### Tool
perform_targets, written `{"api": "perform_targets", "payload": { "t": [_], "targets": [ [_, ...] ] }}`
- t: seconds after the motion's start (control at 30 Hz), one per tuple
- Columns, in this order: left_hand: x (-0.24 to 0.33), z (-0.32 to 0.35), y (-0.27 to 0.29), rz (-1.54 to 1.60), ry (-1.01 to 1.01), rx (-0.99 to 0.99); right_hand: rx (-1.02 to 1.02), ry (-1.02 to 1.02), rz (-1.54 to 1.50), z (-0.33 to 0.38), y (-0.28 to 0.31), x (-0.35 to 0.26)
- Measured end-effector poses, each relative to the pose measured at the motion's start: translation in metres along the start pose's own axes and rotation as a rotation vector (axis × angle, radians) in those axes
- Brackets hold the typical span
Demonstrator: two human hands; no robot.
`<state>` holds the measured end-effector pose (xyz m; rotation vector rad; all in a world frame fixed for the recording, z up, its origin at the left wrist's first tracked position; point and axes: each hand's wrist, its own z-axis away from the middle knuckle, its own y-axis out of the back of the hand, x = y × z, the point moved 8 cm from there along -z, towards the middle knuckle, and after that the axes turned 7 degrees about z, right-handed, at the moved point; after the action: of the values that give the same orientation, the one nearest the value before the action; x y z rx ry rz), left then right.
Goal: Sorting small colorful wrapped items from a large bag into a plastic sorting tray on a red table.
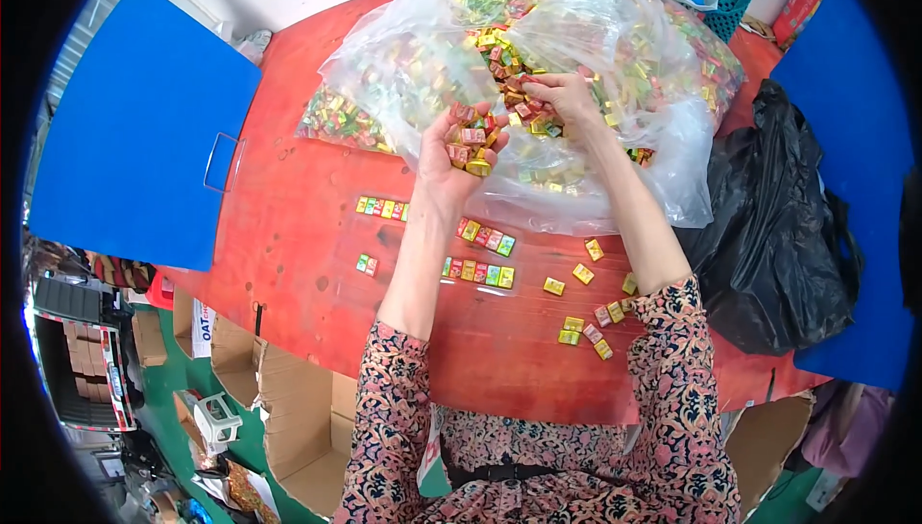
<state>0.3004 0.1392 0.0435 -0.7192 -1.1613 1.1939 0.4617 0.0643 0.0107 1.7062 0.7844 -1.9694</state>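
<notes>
My left hand (444, 157) is turned palm up, its fingers curled around a handful of small wrapped candies (471, 135) in red, yellow and pink. To its right, my right hand (567, 94) reaches over the mouth of a big clear plastic bag (600, 20). Its thumb and fingertips are pinched together at a red wrapped candy, partly hidden by the fingers. Loose candies (492, 39) in yellow, red and green fill the bag. Beneath my left forearm, candies lie in short rows (478, 272) on what looks like clear plastic.
Several single candies (583, 274) and small clusters (570, 324) lie on the red table (288, 226) near my right sleeve. A black plastic bag (768, 226) slumps at the right. Blue panels (144, 130) flank both sides. Cardboard boxes (298, 409) stand below the front edge.
</notes>
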Motion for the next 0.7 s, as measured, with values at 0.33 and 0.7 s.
{"api": "perform_targets", "payload": {
  "t": [0.33, 0.7],
  "targets": [
    [-0.006, 0.010, 0.006, -0.079, -0.047, 0.060, -0.119, -0.088, -0.062, 0.036, -0.015, -0.035],
    [-0.011, 0.017, 0.013, -0.072, -0.051, 0.059, -0.321, -0.055, 0.084, 0.077, -0.052, -0.060]
  ]
}}
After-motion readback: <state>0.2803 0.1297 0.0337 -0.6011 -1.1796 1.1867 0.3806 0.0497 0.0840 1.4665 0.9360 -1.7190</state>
